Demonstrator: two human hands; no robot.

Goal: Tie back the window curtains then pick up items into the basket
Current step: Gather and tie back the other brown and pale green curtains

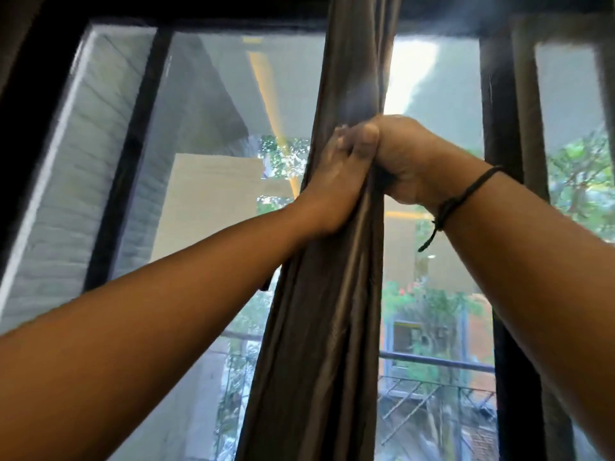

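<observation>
A brown curtain (319,311) hangs gathered into a narrow bunch down the middle of the window. My left hand (336,181) wraps round the bunch from the left side. My right hand (406,161), a dark cord on its wrist, grips the same bunch from the right. The two hands touch each other at the gathered cloth. No basket is in sight.
The window's dark frame (499,181) stands just right of the curtain, with another dark upright (126,161) on the left. Through the glass I see a grey wall, a balcony railing (436,361) and green plants.
</observation>
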